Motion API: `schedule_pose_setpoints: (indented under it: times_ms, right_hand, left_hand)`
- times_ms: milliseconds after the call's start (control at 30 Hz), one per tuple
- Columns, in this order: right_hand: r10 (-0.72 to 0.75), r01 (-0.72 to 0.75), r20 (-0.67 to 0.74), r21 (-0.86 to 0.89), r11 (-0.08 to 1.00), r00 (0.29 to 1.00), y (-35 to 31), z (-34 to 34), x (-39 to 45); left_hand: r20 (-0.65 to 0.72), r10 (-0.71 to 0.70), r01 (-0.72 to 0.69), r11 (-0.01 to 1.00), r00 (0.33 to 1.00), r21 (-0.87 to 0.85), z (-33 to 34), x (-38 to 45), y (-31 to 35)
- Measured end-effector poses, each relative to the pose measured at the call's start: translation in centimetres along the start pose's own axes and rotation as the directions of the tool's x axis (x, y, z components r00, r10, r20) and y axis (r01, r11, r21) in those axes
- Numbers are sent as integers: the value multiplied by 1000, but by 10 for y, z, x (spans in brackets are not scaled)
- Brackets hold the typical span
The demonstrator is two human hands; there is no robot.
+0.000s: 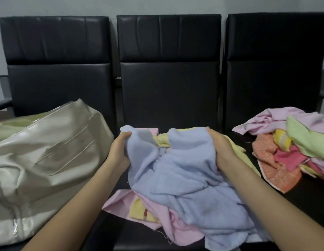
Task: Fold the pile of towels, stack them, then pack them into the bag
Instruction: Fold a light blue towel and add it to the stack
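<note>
Nearest, two bare forearms reach forward over a black seat. The left hand (119, 149) and right hand (222, 148) each grip a bunched far edge of a crumpled blue towel (184, 174), fingers curled into the cloth. It lies on pink and yellow towels (150, 212). To fold it well, find the corners first, pull them apart and shake it flat. A pale bag (45, 156) sits left; the unfolded pile (291, 142) sits right. Black chair backs (168, 69) stand behind.
</note>
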State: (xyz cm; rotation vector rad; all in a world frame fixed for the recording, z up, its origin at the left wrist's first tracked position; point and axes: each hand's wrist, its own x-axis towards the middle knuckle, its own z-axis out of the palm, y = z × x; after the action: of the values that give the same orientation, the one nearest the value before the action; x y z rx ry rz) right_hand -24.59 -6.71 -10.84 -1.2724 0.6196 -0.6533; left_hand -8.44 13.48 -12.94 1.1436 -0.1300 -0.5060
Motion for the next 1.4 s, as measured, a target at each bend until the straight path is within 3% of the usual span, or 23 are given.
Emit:
schedule_pose_setpoints:
  times_ms: [67, 133, 200, 233, 267, 300, 367, 433, 567, 667, 833, 967, 1067, 1133, 1167, 1233, 1300, 1400]
  right_hand:
    - [-205, 177, -67, -290, 940, 977, 3, -13, 4]
    - [-448, 315, -34, -663, 679, 893, 11, -17, 7]
    - [-660, 489, 146, -789, 371, 737, 18, -9, 4]
    - [-703, 585, 232, -748, 313, 672, 20, 0, 2]
    - [-691, 651, 279, -669, 358, 666, 18, 12, -6]
    - [-625, 662, 303, -573, 483, 719, 16, 25, -10]
    - [-316, 489, 395, -486, 725, 862, 12, 46, -15]
    - [-114, 378, 453, -551, 744, 884, 15, 55, -15]
    - [-274, 350, 331, -197, 916, 903, 21, 44, -22]
    - [-280, 290, 294, 9, 957, 914, 17, 25, -25]
    - [-83, 21, 246, 246, 969, 966, 10, 12, -17]
    - [75, -167, 278, 322, 932, 958, -4, 0, -14]
    - [60, -171, 285, 382, 908, 957, -26, -10, -14]
    - [18, -135, 239, 481, 867, 971, -40, -19, -14]
    - [22, -130, 205, 531, 837, 978, -45, -24, -14]
    - [36, -110, 137, 586, 803, 990, -53, -34, -17]
    - [44, -90, 94, 577, 812, 995, -60, -39, -24]
    - [45, -89, 94, 544, 834, 995, -85, -29, -34]
  left_hand:
    - [66, -18, 21, 999, 998, -38, 5, -2, 0]
    - [110, -53, 56, 998, 992, -32, 13, -8, 0]
    - [171, -75, 79, 997, 982, -19, 22, -16, 0]
    - [197, -68, 71, 997, 978, -12, 24, -17, -1]
    - [217, -60, 67, 997, 974, -24, 27, -20, -1]
    - [233, -53, 65, 997, 971, -44, 30, -23, 0]
    - [252, -15, 32, 997, 968, -63, 37, -26, 0]
    - [231, 40, -38, 999, 972, -12, 45, -30, 0]
    - [155, 155, -174, 978, 976, 119, 48, -35, -3]
    - [233, 335, -389, 889, 913, 243, 38, -30, -8]
    - [497, 365, -571, 736, 787, 364, 43, -38, -21]
    - [570, 257, -555, 705, 781, 441, 37, -28, -16]
    - [634, 126, -603, 491, 763, 628, 23, -20, -3]
    - [579, 43, -545, 402, 814, 736, 13, -22, 4]
    - [545, 39, -508, 422, 838, 751, 8, -25, 7]
    - [507, 72, -445, 594, 859, 670, -3, -32, 13]
    - [521, 103, -369, 820, 847, 438, -6, -38, 21]
    - [405, 214, -285, 950, 889, 124, 18, -44, 48]
